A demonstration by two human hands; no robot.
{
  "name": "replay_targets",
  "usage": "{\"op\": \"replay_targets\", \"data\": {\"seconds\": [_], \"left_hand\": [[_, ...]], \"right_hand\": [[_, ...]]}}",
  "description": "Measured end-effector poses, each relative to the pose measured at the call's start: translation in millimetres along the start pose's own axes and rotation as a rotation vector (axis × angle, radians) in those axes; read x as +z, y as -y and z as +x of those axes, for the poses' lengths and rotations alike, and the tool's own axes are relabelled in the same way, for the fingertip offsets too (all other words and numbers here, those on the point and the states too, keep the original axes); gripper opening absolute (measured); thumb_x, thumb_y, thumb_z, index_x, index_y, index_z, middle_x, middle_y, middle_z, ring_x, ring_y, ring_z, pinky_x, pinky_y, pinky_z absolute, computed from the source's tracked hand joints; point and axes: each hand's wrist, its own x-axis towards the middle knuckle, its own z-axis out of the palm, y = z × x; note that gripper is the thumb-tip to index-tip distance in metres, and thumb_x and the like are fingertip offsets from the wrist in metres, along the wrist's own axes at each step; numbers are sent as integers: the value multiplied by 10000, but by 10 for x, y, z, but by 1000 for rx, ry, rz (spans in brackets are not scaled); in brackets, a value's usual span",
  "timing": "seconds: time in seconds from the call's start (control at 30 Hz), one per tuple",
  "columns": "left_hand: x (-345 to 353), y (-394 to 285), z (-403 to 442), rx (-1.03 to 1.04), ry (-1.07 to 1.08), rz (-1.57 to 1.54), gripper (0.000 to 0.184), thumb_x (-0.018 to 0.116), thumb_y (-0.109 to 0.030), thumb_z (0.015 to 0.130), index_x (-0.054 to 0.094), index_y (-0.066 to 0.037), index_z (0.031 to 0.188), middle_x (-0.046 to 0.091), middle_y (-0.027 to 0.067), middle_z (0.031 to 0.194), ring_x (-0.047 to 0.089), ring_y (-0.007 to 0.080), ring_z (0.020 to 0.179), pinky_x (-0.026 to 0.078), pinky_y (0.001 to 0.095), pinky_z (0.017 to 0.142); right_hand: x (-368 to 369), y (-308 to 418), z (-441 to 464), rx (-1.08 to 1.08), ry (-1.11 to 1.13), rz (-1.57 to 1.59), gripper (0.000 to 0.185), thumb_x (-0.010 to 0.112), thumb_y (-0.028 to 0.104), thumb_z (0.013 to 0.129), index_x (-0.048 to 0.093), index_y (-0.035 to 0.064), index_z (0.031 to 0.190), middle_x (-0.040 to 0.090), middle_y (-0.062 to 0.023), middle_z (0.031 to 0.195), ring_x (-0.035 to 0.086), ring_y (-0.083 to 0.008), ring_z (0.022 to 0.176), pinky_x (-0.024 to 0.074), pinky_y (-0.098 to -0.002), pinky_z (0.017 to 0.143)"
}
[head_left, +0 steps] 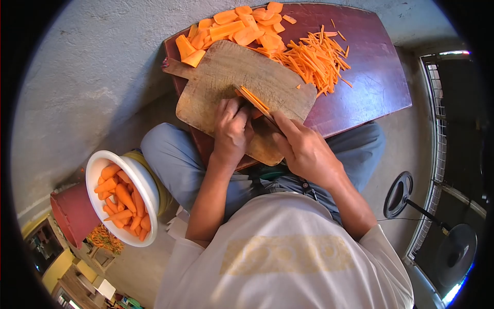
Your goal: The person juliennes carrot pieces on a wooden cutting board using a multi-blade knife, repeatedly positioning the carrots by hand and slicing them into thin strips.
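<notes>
A worn wooden cutting board (221, 67) with a short handle lies in front of me, tilted on the table. My right hand (307, 150) is wrapped around a knife; its blade (270, 118) points up and left over the board, mostly hidden. Thin carrot sticks (254, 99) lie along the blade. My left hand (233, 129) is closed, its fingers curled down on a carrot piece (256, 113) beside the blade. A heap of carrot slices (247, 27) rests past the board's far edge. Right of it lies a pile of carrot sticks (315, 57).
The dark red table (360, 56) stands over my bent knees. At left is a white bowl (92, 177) of peeled carrots (123, 195), near a red bucket (77, 216) and peelings (105, 239). A stand with a round black base (458, 255) is at right.
</notes>
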Motion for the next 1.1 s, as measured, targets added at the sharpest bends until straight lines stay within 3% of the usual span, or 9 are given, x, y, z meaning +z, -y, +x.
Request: {"op": "replay_targets", "data": {"seconds": [0.4, 0.5, 0.6, 0.9, 1.1], "left_hand": [[-1, 33, -24, 6, 12, 15, 212, 709, 51, 845, 774, -7, 1039, 699, 157, 1092, 630, 422, 1009, 535, 535, 887], [32, 41, -47, 8, 7, 10, 198, 701, 50, 848, 765, 3, 1029, 694, 165, 1094, 625, 434, 1008, 530, 550, 893], [43, 80, -51, 23, 6, -14, 211, 698, 53, 844, 767, 0, 1036, 691, 167, 1091, 621, 437, 1002, 528, 559, 899], [-6, 14, -35, 11, -49, 13, 231, 680, 91, 829, 768, 0, 1022, 708, 196, 1031, 648, 461, 972, 543, 547, 892], [19, 52, -68, -2, -2, -8, 279, 684, 82, 824, 778, -13, 1069, 694, 177, 1044, 637, 439, 989, 531, 535, 896]], "right_hand": [[-37, 77, 20, -17, 14, 0, 500, 685, 114, 1092, 550, -11, 1557, 741, -342, 1154, 725, -567, 1047, 598, -588, 857], [64, 38, 6, -96, -67, -19, 349, 676, 114, 1079, 553, -7, 1382, 731, -307, 1026, 732, -540, 900, 587, -600, 748], [99, 39, 194, -17, 44, -25, 493, 679, 100, 1088, 562, -30, 1549, 741, -353, 1195, 736, -549, 1071, 604, -566, 883], [47, 55, -88, -59, -59, 1, 436, 678, 111, 1091, 591, -48, 1487, 750, -345, 1181, 730, -561, 1059, 602, -569, 889], [153, -12, 286, -113, -37, -8, 428, 666, 103, 1097, 591, -54, 1488, 745, -351, 1211, 726, -561, 1085, 600, -566, 902]]}}
